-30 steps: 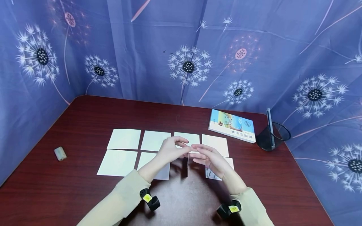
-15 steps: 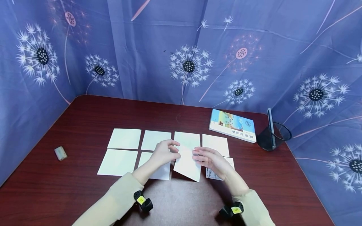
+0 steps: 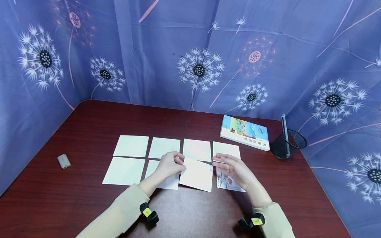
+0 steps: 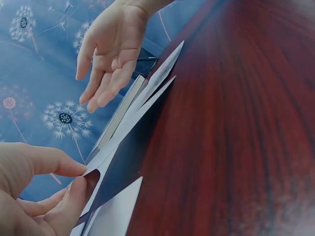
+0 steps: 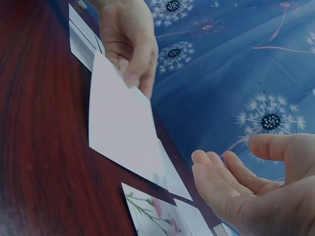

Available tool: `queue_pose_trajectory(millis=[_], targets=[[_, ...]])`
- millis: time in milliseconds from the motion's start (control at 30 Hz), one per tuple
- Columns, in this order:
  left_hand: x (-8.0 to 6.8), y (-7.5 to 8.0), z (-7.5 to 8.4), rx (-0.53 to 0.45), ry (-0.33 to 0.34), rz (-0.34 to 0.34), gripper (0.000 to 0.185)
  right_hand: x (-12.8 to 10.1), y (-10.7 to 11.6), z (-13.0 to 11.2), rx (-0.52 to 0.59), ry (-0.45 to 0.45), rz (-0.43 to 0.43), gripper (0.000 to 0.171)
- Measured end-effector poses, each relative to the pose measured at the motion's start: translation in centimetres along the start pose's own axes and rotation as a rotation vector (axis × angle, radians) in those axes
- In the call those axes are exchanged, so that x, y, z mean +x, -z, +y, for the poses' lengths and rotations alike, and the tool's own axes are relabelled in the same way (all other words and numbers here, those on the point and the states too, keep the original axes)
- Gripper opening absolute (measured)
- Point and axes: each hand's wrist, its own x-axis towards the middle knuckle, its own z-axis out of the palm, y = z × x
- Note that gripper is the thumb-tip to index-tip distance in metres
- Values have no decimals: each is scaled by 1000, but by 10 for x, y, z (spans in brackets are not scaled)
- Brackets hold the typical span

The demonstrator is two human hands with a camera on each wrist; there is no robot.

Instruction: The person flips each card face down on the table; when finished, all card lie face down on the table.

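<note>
My left hand (image 3: 169, 166) pinches the upper left edge of a white card (image 3: 197, 175), thumb on its face and fingers behind, as the right wrist view shows. The card tilts, its near edge slightly raised over the table, in the lower row's third place. To its right, my right hand (image 3: 233, 168) holds nothing, and its fingers (image 5: 216, 172) are loosely extended above a card with pink flowers (image 3: 227, 181). That flower card lies picture side up, partly covered by the hand in the head view.
Several blank white cards (image 3: 131, 146) lie in two rows on the dark red table (image 3: 89, 205). A book (image 3: 244, 132) and a black mesh pen holder (image 3: 279, 147) stand at the back right. Far left lies a small whitish block (image 3: 63, 161). A blue dandelion curtain (image 3: 154, 66) surrounds the table.
The white card, edge-on between both hands a second ago, now lies nearly flat with its blank face up. My right hand has let go and shifted right; the left moved left with the card.
</note>
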Motion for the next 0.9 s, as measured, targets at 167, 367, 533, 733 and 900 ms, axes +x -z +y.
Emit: queue_pose_trajectory(millis=[167,367,533,733,900], targets=[[-2,-2,-2,18,13,0,35,-1,7,1,44,25,5,50],[-5,-2,-1,7,23,-3,34,-2,10,0,63,40,1,46],[-5,-2,-3,26,12,0,35,-2,11,0,67,40,0,46],[-4,-1,-3,35,7,5,35,-2,13,0,75,41,-1,38],[-4,-1,-4,84,-6,35,36,-5,17,0,90,50,-2,34]])
